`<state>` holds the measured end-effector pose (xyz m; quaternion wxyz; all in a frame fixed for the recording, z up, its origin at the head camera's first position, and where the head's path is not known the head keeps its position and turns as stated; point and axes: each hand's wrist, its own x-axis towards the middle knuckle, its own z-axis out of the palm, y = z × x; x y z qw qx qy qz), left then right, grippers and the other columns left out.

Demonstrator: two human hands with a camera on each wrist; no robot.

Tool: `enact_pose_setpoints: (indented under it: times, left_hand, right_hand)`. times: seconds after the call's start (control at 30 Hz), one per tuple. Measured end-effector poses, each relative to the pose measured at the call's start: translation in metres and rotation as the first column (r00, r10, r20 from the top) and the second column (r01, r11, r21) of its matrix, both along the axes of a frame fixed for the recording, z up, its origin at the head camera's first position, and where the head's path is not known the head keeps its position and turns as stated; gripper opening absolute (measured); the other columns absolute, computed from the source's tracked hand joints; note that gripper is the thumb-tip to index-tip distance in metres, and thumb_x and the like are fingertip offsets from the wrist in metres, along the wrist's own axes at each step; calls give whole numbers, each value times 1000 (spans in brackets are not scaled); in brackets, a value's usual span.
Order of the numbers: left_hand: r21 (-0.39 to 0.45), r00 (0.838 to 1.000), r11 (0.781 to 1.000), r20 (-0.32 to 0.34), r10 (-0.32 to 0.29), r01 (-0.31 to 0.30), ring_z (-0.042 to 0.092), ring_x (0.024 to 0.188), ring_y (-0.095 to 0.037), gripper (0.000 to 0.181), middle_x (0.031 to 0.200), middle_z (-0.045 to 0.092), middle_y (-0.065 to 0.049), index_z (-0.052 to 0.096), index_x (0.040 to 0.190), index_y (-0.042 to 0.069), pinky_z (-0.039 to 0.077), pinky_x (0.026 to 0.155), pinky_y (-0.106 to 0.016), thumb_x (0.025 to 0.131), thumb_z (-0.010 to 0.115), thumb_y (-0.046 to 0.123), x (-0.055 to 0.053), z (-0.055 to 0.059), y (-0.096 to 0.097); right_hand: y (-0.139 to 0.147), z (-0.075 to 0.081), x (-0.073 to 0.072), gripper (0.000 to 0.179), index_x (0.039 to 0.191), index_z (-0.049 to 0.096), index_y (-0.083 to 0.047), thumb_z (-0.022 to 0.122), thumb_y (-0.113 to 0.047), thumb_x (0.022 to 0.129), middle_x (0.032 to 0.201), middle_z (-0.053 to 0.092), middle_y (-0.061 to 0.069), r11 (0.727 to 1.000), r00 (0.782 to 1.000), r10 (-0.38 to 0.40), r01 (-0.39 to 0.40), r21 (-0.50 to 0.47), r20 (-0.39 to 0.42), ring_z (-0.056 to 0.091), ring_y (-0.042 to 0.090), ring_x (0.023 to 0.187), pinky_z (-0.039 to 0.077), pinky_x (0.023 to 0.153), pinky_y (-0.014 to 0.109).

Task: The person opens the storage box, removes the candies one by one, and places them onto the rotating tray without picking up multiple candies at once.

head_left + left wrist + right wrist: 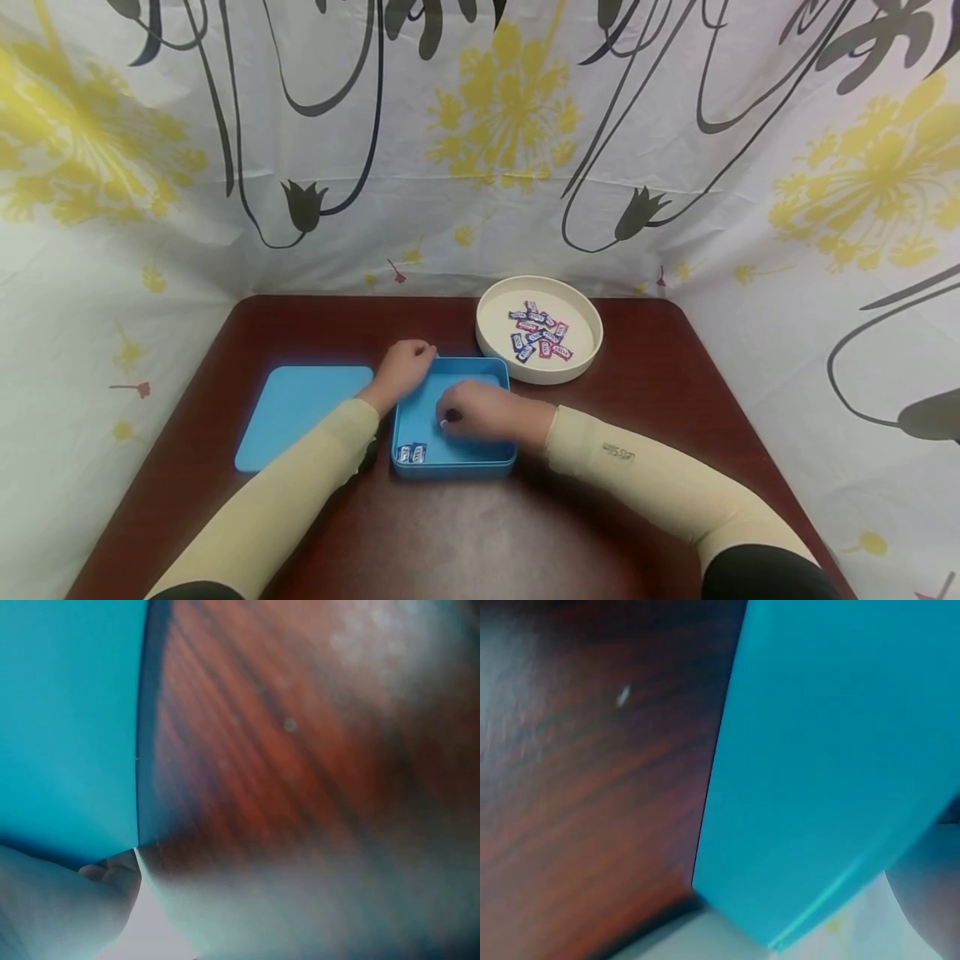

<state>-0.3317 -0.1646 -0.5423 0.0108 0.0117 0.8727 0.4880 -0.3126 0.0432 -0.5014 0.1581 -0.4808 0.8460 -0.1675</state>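
The blue box (pixel 454 469) sits uncovered on the table. My left hand (pixel 403 368) holds the box's rim at the back left corner, fingers curled; its wrist view shows a box wall and part of the hand (pixel 112 881). My right hand (pixel 480 410) is over the inside of the box, pinching a small wrapped candy (pixel 443 424) that is mostly hidden by the fingers. Two blue-and-white wrapped candies (pixel 412 452) lie side by side in the front left corner of the box. In the right wrist view the box's outer wall (pixel 817 765) fills much of the picture.
A round cream tray (pixel 587 354) behind the box to the right holds several red and blue wrapped candies (pixel 542 332). Left of the box lies a flat blue lid (pixel 288 408), partly beneath the left forearm. A patterned curtain (pixel 450 208) surrounds the dark wooden table (pixel 637 358).
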Motion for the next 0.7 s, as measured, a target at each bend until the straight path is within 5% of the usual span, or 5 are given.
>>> enact_pose_setpoints:
  times: [0.3,0.57,0.7]
  left_hand:
    - [4,1000,1000,8,-25,25,57,75,-28,45,78,54,-8,66,94,2,48,71,-39,117,53,39,0,-1,-1]
    - [24,999,999,20,-38,37,57,72,-30,44,75,53,-7,61,86,11,49,71,-41,117,53,41,1,1,-4]
    - [18,999,999,26,-36,36,57,74,-30,44,77,54,-8,64,91,6,50,72,-42,117,53,40,1,0,-3]
  right_hand:
    - [30,23,-27,12,113,83,-11,84,-14,101,103,79,-4,974,988,-151,150,-170,2,72,8,90,61,87,25]
    - [66,38,-61,9,110,84,-13,82,-18,102,97,78,-8,913,937,-351,343,-223,4,70,13,87,61,85,36]
    - [78,37,-77,6,108,83,-16,82,-18,102,93,78,-8,891,917,-400,388,-238,-2,72,15,85,51,112,47]
